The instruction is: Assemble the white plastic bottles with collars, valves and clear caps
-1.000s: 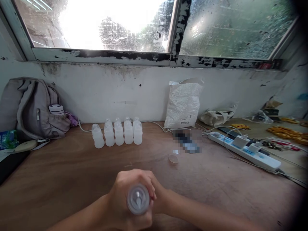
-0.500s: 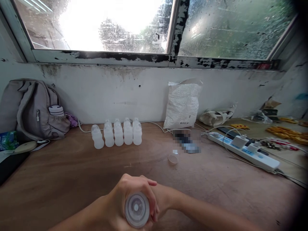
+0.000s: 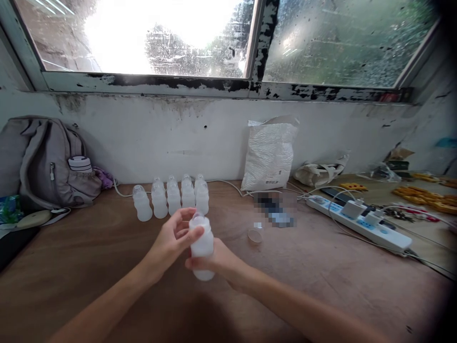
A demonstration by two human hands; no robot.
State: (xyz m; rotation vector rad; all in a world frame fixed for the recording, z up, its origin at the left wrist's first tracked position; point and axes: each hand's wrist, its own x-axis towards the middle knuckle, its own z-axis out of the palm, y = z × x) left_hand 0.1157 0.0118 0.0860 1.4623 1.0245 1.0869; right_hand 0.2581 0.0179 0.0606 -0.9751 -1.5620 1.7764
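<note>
A frosted white baby bottle with a clear nipple on top is held upright, tilted slightly, above the front middle of the table. My right hand is wrapped round its lower half. Up at the neck, my left hand grips it from the left, the thumb lying across the front. Just behind stands a row of several similar baby bottles, the leftmost set a little apart. To the right of my hands lies a clear round cap.
On the table a grey backpack leans at the left. A white plastic bag stands against the wall. A power strip with plugs and cables runs along the right, near a blurred-out object. Yellow parts lie farther right.
The bottle, earlier seen end-on close to me, has moved forward and turned upright. My left hand has shifted to its neck, and my right hand now shows around its lower body.
</note>
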